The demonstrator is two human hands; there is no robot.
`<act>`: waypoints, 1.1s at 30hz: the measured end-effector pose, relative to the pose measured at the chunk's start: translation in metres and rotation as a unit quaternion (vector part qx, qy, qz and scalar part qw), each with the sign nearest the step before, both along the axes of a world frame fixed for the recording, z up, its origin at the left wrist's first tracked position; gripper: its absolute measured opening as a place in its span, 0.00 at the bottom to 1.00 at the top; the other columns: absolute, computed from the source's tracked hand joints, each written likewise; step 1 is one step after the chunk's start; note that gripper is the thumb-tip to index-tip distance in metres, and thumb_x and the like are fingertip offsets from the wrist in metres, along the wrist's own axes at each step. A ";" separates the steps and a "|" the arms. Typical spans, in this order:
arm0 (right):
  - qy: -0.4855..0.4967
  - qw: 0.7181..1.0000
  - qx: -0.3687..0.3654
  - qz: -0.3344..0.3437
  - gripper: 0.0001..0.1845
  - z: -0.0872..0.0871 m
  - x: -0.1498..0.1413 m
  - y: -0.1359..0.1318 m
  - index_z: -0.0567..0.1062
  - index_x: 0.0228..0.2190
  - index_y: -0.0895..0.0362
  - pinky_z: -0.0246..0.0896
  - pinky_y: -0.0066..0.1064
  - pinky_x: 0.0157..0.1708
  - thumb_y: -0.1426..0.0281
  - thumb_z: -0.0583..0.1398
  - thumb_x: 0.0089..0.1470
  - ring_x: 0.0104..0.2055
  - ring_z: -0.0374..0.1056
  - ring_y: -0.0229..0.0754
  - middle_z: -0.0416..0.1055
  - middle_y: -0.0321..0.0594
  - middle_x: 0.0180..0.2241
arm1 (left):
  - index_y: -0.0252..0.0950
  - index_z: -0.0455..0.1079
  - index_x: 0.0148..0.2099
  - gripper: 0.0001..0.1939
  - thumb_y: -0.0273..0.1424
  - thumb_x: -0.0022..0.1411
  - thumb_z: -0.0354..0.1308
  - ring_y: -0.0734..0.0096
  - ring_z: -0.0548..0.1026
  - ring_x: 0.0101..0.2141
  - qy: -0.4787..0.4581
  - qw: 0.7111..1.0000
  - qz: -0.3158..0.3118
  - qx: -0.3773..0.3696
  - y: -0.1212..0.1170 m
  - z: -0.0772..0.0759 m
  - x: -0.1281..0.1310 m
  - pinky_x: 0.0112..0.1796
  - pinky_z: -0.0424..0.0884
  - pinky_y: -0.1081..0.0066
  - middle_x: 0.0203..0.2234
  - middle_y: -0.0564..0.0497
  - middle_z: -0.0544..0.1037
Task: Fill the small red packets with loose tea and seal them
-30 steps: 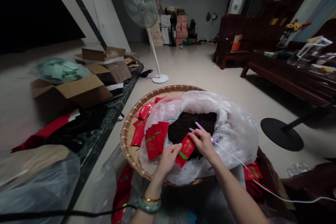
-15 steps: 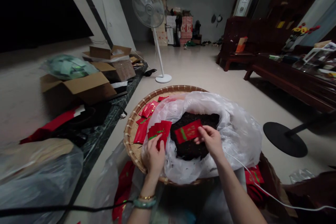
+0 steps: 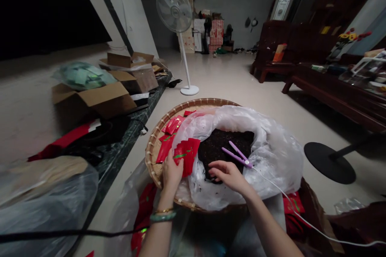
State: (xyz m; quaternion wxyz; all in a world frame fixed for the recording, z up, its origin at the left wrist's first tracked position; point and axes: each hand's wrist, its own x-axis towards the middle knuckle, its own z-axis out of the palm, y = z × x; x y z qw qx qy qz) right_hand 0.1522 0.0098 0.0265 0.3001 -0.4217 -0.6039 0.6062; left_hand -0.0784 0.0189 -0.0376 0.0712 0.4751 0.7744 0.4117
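Note:
My left hand is closed on a fanned stack of red packets with green and gold print, at the left edge of the white plastic bag. To its right, my right hand hovers over the near side of the bag's opening, fingers loosely bent and apart, with nothing visible in them. Dark loose material, like dried tea leaves, fills the bag. A small purple flat iron with spread arms rests on it, just beyond my right hand; a white cord trails off right.
The bag sits in a round woven bamboo tray, with more red packets on its left side. A white standing fan stands beyond. Open cardboard boxes are at left, a black round base at right.
The single red packet has left my right hand, which has moved left and nearer to me. The purple flat iron, hidden before, now shows. My left hand has shifted left and grips the fanned packets.

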 end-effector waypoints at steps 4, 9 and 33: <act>-0.028 0.998 0.040 -0.025 0.19 -0.011 0.001 0.000 0.75 0.41 0.58 0.68 0.30 0.29 0.60 0.59 0.51 0.33 0.72 0.41 0.76 0.42 0.34 | 0.33 0.69 0.53 0.21 0.30 0.55 0.55 0.60 0.75 0.38 0.000 0.999 0.026 0.041 -0.007 0.009 -0.002 0.44 0.70 0.59 0.38 0.41 0.77; -0.032 0.997 0.059 -0.027 0.16 -0.022 0.000 0.000 0.75 0.41 0.57 0.67 0.28 0.27 0.62 0.57 0.53 0.30 0.71 0.39 0.75 0.40 0.32 | 0.35 0.74 0.40 0.14 0.37 0.54 0.57 0.62 0.76 0.34 -0.098 0.984 0.067 0.136 -0.011 0.015 -0.003 0.41 0.71 0.61 0.31 0.46 0.78; -0.080 0.906 0.338 -0.241 0.21 -0.010 0.004 0.001 0.70 0.52 0.55 0.63 0.42 0.50 0.71 0.54 0.56 0.49 0.67 0.49 0.70 0.49 0.48 | 0.31 0.77 0.34 0.18 0.37 0.41 0.68 0.65 0.78 0.27 -0.446 0.879 -0.167 0.012 -0.044 0.036 0.085 0.32 0.75 0.69 0.26 0.47 0.81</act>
